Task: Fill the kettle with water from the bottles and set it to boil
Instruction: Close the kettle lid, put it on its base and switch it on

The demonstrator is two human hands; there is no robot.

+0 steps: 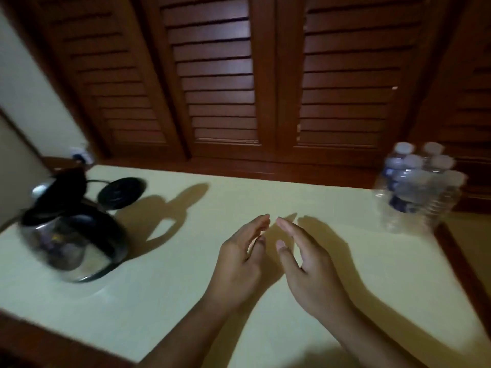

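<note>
A glass kettle (71, 235) with a black handle and its black lid tipped up stands at the left of the pale tabletop (186, 301). Its round black base (121, 192) lies just behind it, off to the right, with a cord running left. Several clear water bottles (417, 187) with white caps stand bunched at the table's far right corner. My left hand (240, 258) and my right hand (305, 264) hover over the middle of the table, palms facing each other, fingertips almost touching. Both hold nothing.
Dark wooden louvred doors (220, 83) rise right behind the table. A wall socket with a plug (79, 155) sits at the back left. The table's wooden edge (462, 264) runs down the right side, and another wooden edge crosses the near left corner.
</note>
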